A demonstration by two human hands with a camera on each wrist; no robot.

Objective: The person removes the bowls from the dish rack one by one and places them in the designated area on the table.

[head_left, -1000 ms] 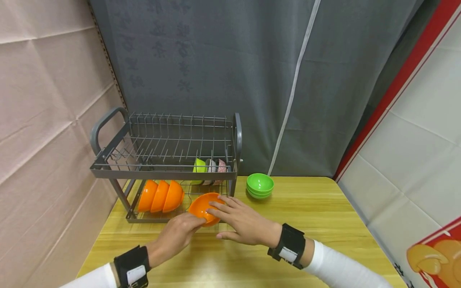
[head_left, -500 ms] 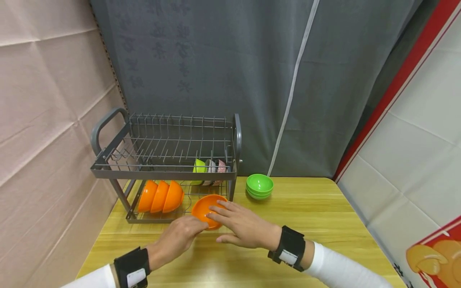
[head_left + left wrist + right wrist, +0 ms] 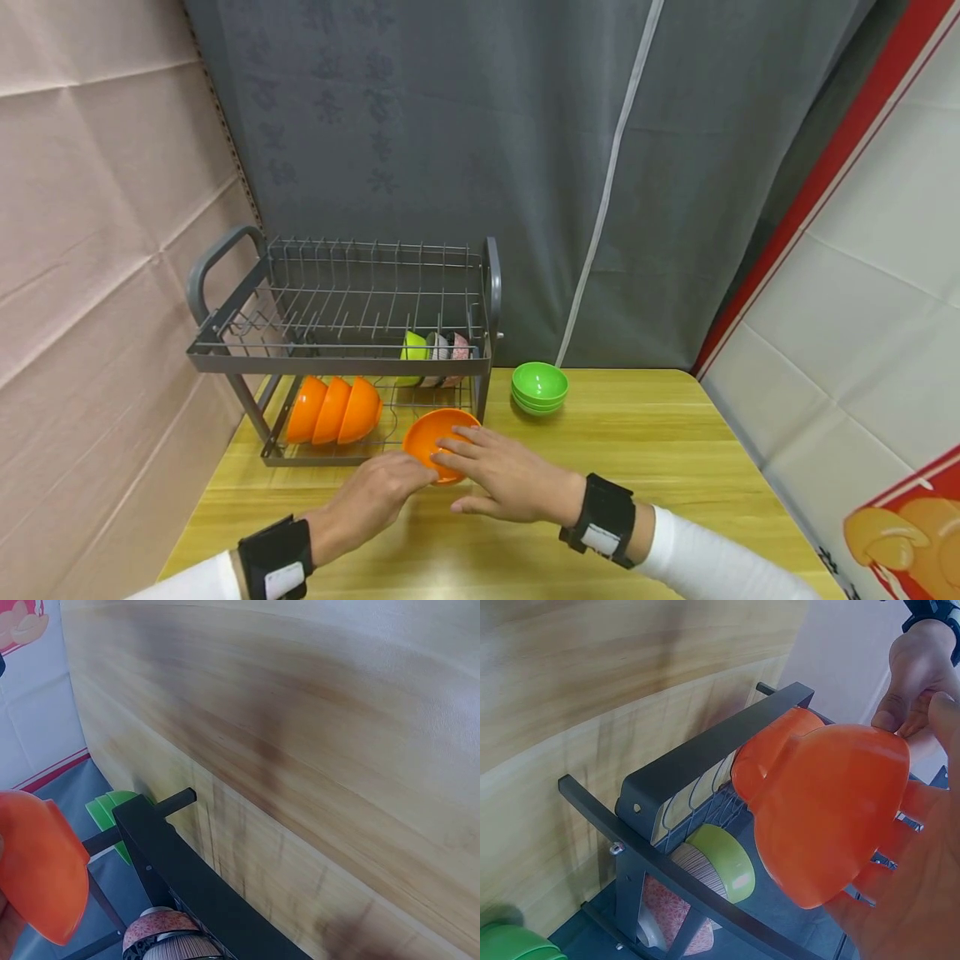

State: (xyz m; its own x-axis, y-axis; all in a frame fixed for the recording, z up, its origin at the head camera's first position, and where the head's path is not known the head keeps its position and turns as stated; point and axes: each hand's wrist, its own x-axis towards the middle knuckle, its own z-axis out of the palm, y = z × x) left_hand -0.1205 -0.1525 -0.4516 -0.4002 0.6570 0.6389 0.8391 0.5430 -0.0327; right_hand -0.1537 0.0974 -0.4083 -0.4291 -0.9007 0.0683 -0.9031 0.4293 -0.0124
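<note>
Both hands hold an orange bowl [image 3: 437,437] tilted on its side at the front right corner of the grey dish rack [image 3: 337,360]. My left hand [image 3: 417,477] pinches the bowl's rim from below; the right wrist view shows its thumb and finger on the rim of the orange bowl [image 3: 825,817]. My right hand [image 3: 468,467] lies flat against the bowl's outside with straight fingers. In the left wrist view the orange bowl [image 3: 37,877] hangs beside the rack's post [image 3: 180,877].
Three orange bowls [image 3: 333,408] stand on edge in the rack's lower tier, with a lime bowl [image 3: 414,346] and patterned bowls [image 3: 452,346] behind. A stack of green bowls [image 3: 540,387] sits right of the rack on the wooden table [image 3: 645,467]. Walls close in left and right.
The orange bowl and both hands have drifted slightly to the right and nearer to me. Both hands keep the same contact with the bowl.
</note>
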